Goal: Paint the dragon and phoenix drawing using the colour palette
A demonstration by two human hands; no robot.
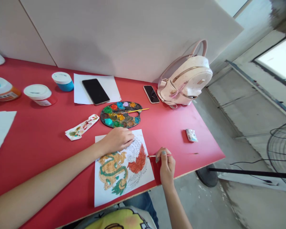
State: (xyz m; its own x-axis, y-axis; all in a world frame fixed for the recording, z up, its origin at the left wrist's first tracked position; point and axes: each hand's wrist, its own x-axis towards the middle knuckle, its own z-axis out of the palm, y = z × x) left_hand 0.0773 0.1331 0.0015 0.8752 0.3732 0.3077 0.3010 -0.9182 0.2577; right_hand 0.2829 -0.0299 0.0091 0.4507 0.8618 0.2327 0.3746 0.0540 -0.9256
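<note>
Left hand (pixel 121 140), half-curled, seemingly empty, at twelve on paper (pixel 100 199); right hand (pixel 166 163) pinches brush (pixel 152 156) at three. Dragon (pixel 112 174), bird (pixel 138 161) mostly painted; outlines (pixel 136 147) remain.

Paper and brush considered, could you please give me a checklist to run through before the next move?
1. Brush in the right hand: ok, pinched in the fingers.
2. Left hand clear of the red bird: ok, it lies above it on the paper.
3. Palette off the paper: ok, just beyond its far edge.
4. Yellow brush off the paper: ok, lying across the palette.
5. Painted areas dry: cannot tell.
</note>
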